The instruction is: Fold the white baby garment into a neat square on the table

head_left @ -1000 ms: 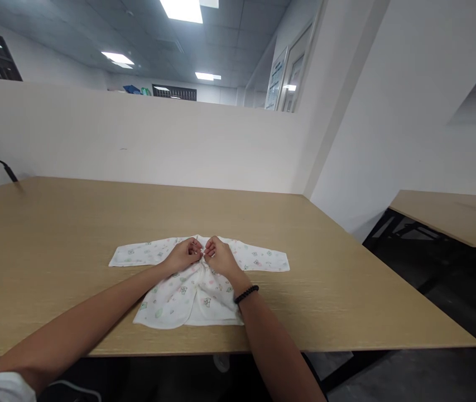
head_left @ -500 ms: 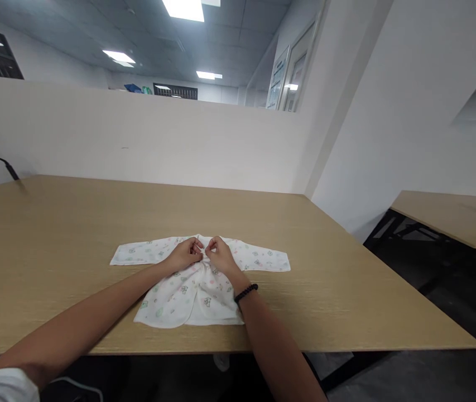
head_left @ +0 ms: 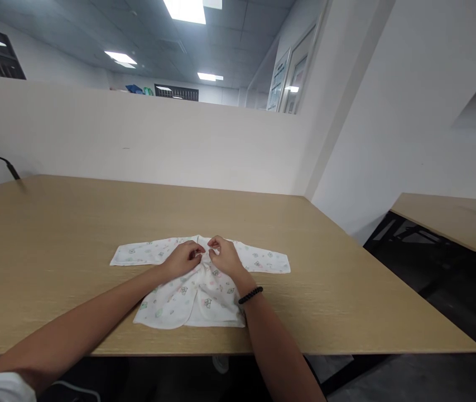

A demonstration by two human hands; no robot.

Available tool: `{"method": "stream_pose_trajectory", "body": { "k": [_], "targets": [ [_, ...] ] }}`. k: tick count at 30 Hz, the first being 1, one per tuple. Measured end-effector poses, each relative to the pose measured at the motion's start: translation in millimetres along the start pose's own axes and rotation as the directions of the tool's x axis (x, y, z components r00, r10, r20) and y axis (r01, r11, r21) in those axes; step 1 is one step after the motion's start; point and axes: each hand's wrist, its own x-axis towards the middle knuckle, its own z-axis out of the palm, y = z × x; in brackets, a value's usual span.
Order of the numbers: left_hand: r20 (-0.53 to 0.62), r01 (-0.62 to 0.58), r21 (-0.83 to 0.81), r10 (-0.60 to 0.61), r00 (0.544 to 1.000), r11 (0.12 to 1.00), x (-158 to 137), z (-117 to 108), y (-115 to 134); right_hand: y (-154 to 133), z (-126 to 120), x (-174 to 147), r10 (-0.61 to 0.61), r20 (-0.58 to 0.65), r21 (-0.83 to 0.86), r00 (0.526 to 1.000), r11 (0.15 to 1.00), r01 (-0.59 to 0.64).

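A small white long-sleeved baby shirt (head_left: 174,298) with little coloured prints lies spread on the wooden table, sleeves stretched out to both sides. Its front edges meet near the neck and curve apart at the hem, and creases gather around the upper chest. Over that chest my left hand (head_left: 183,258) rests with curved fingers, thumb and forefinger apart. Facing it closely, my right hand (head_left: 225,258) is also at the upper chest, its bent fingers parted from the thumb. Both touch or nearly touch the cloth. Whatever small fastening lies between the fingertips is too small to make out.
The light wooden table (head_left: 346,301) has its front edge just below the shirt hem. A white partition (head_left: 179,142) rises along the back. At far left a black cable (head_left: 11,169) hangs down by the tabletop. Another table (head_left: 451,218) stands to the right.
My right hand has drawn slightly right, and its finger and thumb have parted from a pinch. My left fingers have shifted a little toward the right. The shirt lies almost unchanged.
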Motion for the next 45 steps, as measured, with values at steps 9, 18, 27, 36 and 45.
{"method": "stream_pose_trajectory", "body": {
  "k": [9, 18, 27, 36, 45],
  "targets": [
    [0.108, -0.154, 0.014, 0.152, 0.982, 0.988, -2.3, -11.5, -1.6, -10.3, -7.8, -9.3, -0.11, 0.201, -0.168, 0.973, 0.975, 0.145],
    [0.092, -0.172, 0.049, 0.167, 0.982, 0.984, 1.7, -13.2, -12.2, -9.8, -13.1, -13.5, -0.104, 0.215, -0.455, 0.971, 0.869, 0.194],
    [0.128, -0.108, 0.112, 0.093, 0.987, 0.988, 3.1, -28.5, -5.8, -25.7, 1.6, -16.0, -0.035, 0.168, -0.421, 0.985, 0.901, 0.104],
    [0.162, -0.181, 0.1, 0.164, 0.973, 0.978, -2.5, -16.3, -8.3, -8.9, -1.9, -9.7, -0.023, 0.18, -0.35, 0.983, 0.933, 0.087],
    [0.081, -0.126, 0.172, 0.114, 0.99, 0.977, -2.1, -21.4, 3.4, -12.8, 2.7, -5.8, 0.139, 0.057, -0.161, 0.989, 0.979, -0.128]
  ]
}}
